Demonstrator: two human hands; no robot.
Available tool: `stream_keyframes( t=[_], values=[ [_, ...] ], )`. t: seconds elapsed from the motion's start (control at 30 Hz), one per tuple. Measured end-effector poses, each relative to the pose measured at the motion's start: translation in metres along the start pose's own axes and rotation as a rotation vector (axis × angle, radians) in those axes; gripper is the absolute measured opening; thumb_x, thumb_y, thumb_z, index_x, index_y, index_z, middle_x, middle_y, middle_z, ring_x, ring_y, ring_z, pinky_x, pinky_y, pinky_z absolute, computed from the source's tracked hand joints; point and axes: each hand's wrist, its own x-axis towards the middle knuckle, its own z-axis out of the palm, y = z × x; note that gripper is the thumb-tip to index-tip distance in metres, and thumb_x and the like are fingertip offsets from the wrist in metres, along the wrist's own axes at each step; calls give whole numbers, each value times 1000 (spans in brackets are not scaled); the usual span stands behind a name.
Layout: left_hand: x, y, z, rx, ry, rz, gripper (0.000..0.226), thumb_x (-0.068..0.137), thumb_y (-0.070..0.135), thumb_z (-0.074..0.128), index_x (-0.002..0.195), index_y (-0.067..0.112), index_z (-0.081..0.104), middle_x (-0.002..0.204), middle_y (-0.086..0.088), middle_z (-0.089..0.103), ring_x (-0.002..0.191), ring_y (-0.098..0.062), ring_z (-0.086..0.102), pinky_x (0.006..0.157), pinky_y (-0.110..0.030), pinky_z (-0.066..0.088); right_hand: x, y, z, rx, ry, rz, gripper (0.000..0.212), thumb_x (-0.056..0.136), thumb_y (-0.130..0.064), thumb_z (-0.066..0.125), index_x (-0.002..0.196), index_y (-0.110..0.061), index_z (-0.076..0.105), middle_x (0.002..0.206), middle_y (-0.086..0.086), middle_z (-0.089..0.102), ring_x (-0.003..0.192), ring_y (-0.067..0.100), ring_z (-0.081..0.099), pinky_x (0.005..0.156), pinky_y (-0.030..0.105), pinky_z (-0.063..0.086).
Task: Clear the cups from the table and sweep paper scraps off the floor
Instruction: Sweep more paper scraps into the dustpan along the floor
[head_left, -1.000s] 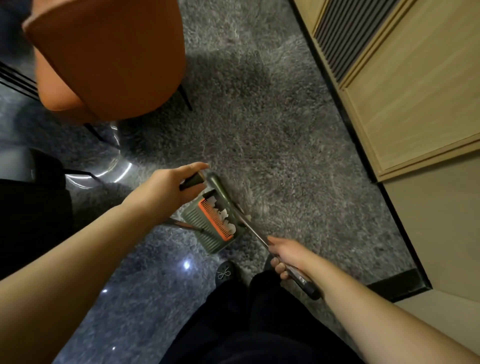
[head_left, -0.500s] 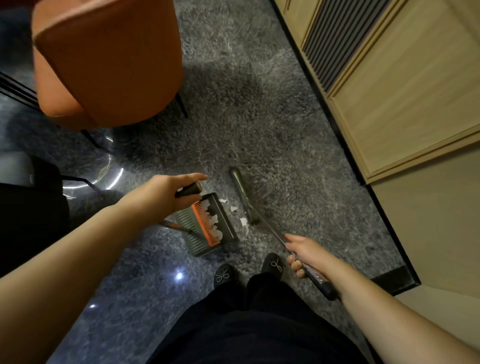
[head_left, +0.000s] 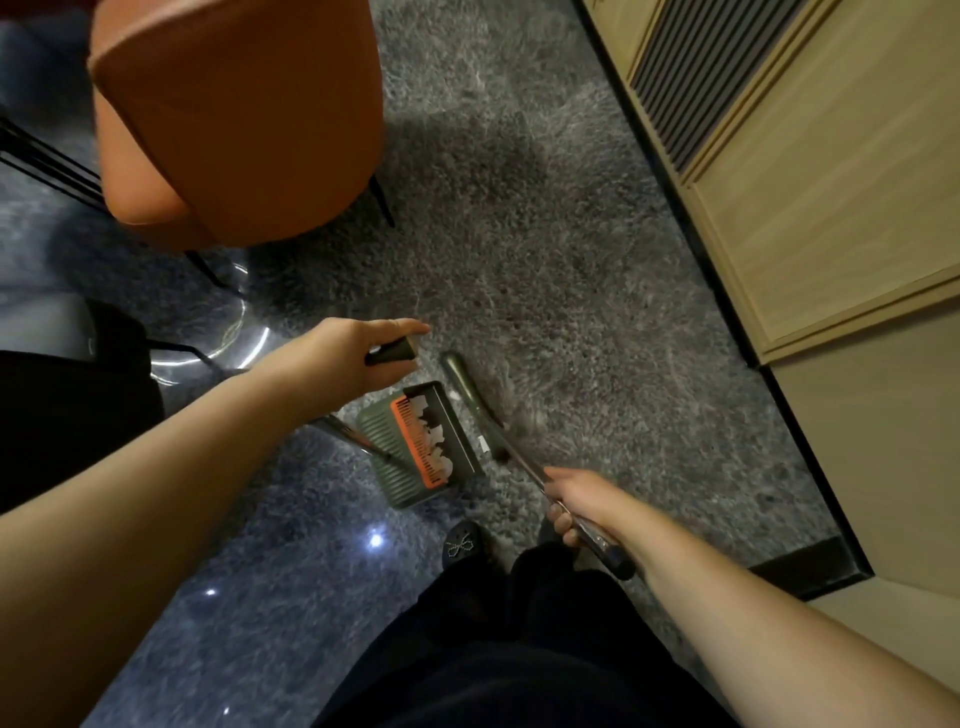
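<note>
Since half a second ago the broom head (head_left: 470, 395) has been swung back in against the mouth of the dustpan (head_left: 423, 441), closing the gap seen then; most scraps that lay loose between them are now gathered at the pan

Step in hand is judged to be the floor sweep; no cups or table are in view, so that half cannot be assessed

Left to right:
- left hand (head_left: 358, 358): fingers curled round the dark grip of the dustpan handle (head_left: 392, 353), thumb laid straight along the top; pan is held on the edge of the grey shag rug (head_left: 545, 260), just off the dark polished floor
- paper scraps (head_left: 434, 439): white pieces are piled inside the pan against its orange comb; one stray scrap (head_left: 483, 443) is left on the rug, between pan lip and broom
- right hand (head_left: 576, 499): fingers wrapped tight round the metal broom handle (head_left: 524, 467), nothing open

Next move is judged to call for a short stroke leftward to drive the stray scrap over the lip, with the pan kept pressed down; long pile may snag it, so a repeat pass could be needed
</note>
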Motion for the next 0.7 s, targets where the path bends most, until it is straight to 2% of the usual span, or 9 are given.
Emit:
stream_keyframes(
  t=[0.1, 0.33, 0.5, 0.63, 0.7],
  values=[
    [-4, -3, -1, 8, 16, 12, 49, 89, 33, 69, 134, 46, 53, 75, 35, 49, 54, 21, 52, 49, 1, 34, -5, -2, -2, 28, -46, 29, 47, 102, -9, 31, 145, -28, 31, 51, 2, 36, 28, 5, 32, 32, 10, 28],
    [-14, -12, -2, 36, -2, 13, 51, 90, 38, 66, 136, 49, 49, 81, 36, 50, 58, 17, 54, 48, -3, 37, -31, -1, -7, 1, -81, -4, 49, 101, -10, 32, 146, -31, 30, 49, 1, 40, 28, 5, 33, 32, 11, 29],
    [-19, -16, -1, 57, 4, 18, 51, 89, 39, 66, 136, 50, 48, 80, 30, 51, 59, 21, 52, 45, -3, 36, -29, -1, -10, 60, -24, -17, 51, 102, -11, 31, 147, -33, 27, 45, 0, 39, 28, 7, 32, 33, 12, 29],
    [-23, -22, 1, 72, 28, 35, 51, 88, 37, 68, 135, 48, 50, 71, 32, 49, 51, 12, 53, 45, -5, 36, -8, -1, -3, 31, 46, -15, 51, 101, -10, 31, 148, -30, 27, 50, 2, 38, 28, 6, 33, 34, 12, 30],
    [-24, -25, 3, 84, 28, 35, 51, 89, 38, 67, 136, 49, 49, 72, 33, 50, 55, 12, 54, 44, -7, 36, 4, -3, 2, 21, 55, -10, 48, 101, -9, 30, 146, -25, 31, 52, 2, 38, 27, 6, 33, 34, 12, 30]
  ],
)
